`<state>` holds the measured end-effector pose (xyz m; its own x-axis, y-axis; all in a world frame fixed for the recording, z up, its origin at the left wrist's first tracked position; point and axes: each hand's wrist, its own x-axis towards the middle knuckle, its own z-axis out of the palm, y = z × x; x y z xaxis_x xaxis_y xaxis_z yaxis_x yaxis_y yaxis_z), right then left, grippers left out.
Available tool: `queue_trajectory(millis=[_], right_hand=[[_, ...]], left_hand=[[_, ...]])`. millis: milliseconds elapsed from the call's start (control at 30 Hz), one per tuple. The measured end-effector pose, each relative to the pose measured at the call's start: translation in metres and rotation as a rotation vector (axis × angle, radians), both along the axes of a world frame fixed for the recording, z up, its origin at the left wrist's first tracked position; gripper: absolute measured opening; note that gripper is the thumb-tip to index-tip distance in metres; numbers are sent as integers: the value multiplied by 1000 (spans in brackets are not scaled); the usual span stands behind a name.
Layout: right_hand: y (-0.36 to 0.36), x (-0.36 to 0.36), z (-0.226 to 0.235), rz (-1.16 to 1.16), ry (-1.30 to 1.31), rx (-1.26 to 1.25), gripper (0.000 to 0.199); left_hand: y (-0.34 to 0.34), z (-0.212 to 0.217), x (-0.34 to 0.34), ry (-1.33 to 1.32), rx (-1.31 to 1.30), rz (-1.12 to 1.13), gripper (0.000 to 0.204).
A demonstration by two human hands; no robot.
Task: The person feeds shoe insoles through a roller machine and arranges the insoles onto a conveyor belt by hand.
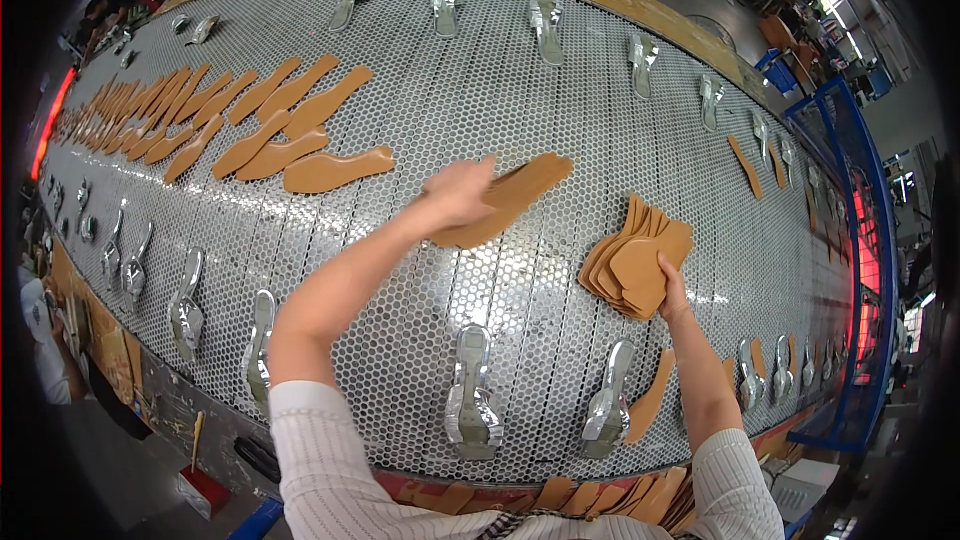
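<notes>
Left hand (458, 192) was closed on a single tan insole (505, 202), flat, stiff-looking, sole-shaped with a matte leathery face. It was held above the perforated metal belt (450, 120), near the middle; its long axis ran from lower left up to upper right, the broader end toward upper right. Hand somewhat blurred.

Right hand (672, 290) gripped a fanned stack of insoles (635, 260) from beneath, same tan material, rounded ends spread up and left.

Belt surface was silvery, punched with round holes, curved by the lens. Laid insoles (250, 120) formed overlapping rows at upper left, long axes slanting to upper right. Shiny metal shoe forms (472, 395) stood along both belt edges. One loose insole (650, 400) lay beside a near form.
</notes>
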<state>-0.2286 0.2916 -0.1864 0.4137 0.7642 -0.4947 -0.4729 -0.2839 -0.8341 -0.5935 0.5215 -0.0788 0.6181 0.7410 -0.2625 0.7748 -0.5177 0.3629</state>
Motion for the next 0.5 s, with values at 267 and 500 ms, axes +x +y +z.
queue_trajectory(millis=[267,500], right_hand=[[-1,0,10,18,-1,5,56],[-3,-1,10,15,14,-45,52]], left_hand=[[67,24,-160,564,268,-19,34],[73,1,-169,272,82,-17,41]])
